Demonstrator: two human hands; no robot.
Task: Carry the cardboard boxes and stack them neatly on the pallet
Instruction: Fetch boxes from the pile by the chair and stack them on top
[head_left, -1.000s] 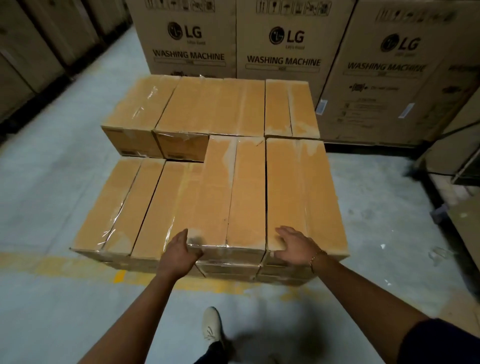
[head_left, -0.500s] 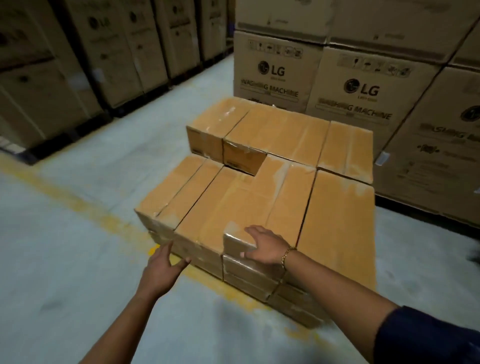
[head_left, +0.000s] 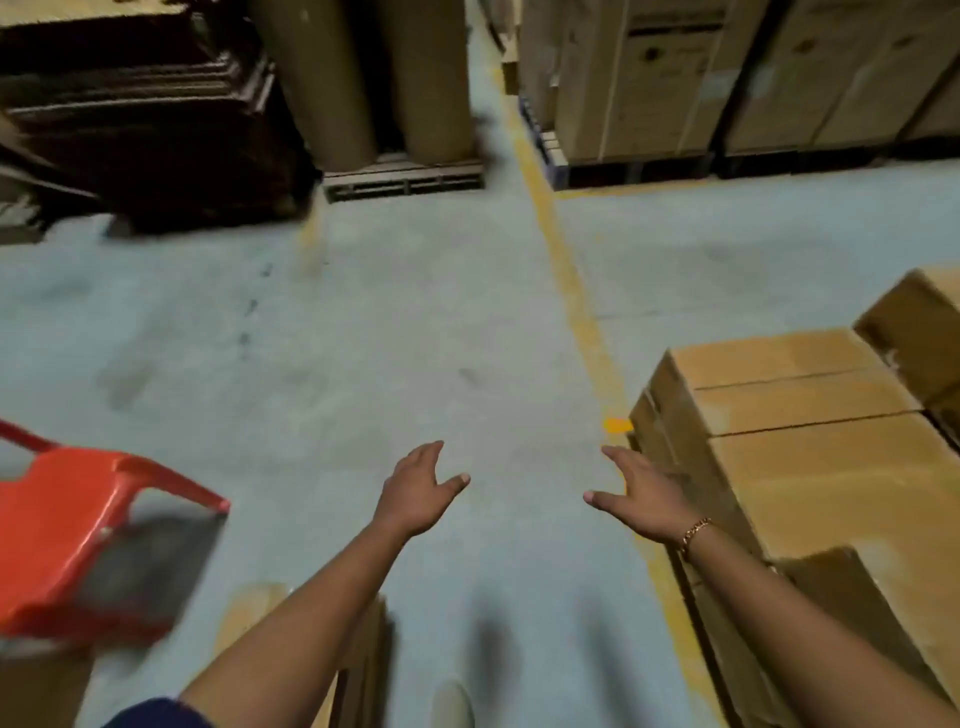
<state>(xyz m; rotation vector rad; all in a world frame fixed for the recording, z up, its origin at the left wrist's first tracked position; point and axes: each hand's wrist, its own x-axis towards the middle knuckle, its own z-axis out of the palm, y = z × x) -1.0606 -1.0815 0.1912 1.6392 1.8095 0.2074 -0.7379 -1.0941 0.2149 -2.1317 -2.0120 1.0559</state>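
The stack of tan cardboard boxes (head_left: 810, 457) now lies at the right edge of the head view, several boxes wide and taped on top. My right hand (head_left: 641, 499) hovers just left of the stack's near corner, fingers spread and holding nothing. My left hand (head_left: 418, 491) is out over the bare floor, also spread and empty. The pallet under the stack is hidden by the boxes.
A red plastic chair (head_left: 78, 530) stands at the lower left. A cardboard piece (head_left: 358, 649) lies under my left forearm. A yellow floor line (head_left: 561, 249) runs away ahead. Brown rolls on a pallet (head_left: 363, 78), dark flattened sheets (head_left: 140, 114) and large cartons (head_left: 675, 78) line the far side.
Both hands have come off the stacked boxes and now hang empty. The view has swung left, so the stack slid to the right edge and open floor fills the middle.
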